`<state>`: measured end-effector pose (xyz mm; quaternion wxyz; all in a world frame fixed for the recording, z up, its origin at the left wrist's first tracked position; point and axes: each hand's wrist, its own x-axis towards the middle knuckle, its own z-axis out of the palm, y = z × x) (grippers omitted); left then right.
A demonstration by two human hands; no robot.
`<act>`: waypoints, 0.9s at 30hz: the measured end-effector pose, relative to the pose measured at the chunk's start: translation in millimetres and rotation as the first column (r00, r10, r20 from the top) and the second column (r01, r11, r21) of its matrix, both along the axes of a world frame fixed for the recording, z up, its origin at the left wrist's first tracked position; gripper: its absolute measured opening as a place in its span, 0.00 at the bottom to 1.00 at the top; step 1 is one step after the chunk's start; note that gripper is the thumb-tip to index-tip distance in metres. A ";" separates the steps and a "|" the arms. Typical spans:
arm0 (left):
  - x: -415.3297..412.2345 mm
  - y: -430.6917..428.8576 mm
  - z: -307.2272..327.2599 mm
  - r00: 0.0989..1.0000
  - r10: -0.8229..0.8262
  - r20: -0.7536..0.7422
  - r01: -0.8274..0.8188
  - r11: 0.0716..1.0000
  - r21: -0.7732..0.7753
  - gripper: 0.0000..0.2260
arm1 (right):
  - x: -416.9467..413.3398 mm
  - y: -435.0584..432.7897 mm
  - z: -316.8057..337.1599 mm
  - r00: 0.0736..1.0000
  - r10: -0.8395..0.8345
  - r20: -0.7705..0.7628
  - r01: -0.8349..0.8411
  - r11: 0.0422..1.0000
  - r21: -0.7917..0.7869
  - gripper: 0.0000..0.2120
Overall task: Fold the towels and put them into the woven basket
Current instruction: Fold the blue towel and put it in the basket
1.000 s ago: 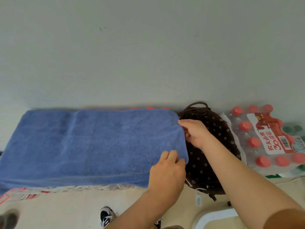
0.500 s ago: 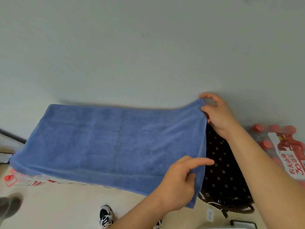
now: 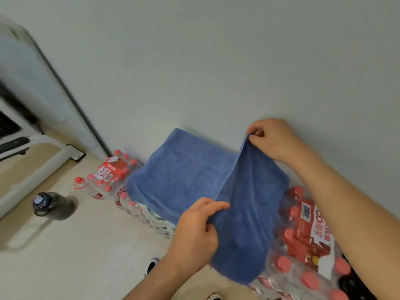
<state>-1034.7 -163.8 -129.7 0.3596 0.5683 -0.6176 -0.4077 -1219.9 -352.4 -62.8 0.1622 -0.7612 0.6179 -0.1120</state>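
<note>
A blue towel (image 3: 184,180) lies over shrink-wrapped packs of bottled water along the wall. Its right end is lifted off the packs and held up. My right hand (image 3: 272,139) pinches the far corner of that end, up near the wall. My left hand (image 3: 199,226) grips the near corner, lower and closer to me. The raised part hangs between both hands in a loose fold. No woven basket shows in this view; only a dark spotted patch (image 3: 350,284) peeks out at the bottom right.
Packs of red-capped water bottles (image 3: 303,234) sit under and right of the towel, more packs (image 3: 110,174) to its left. A dark bottle (image 3: 43,203) stands on the pale floor. A white furniture frame (image 3: 32,161) is at the left. My shoes (image 3: 151,265) are below.
Both hands have lifted the towel's right end higher and carried it leftward over the rest. The camera has swung right and tilted, so the dark spotted bag is nearly out of view.
</note>
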 end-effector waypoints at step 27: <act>164.6 -55.9 -47.5 0.879 0.432 0.203 -0.472 0.850 0.234 0.18 | 165.9 -58.6 -71.5 0.969 0.242 0.049 -0.247 0.950 0.192 0.24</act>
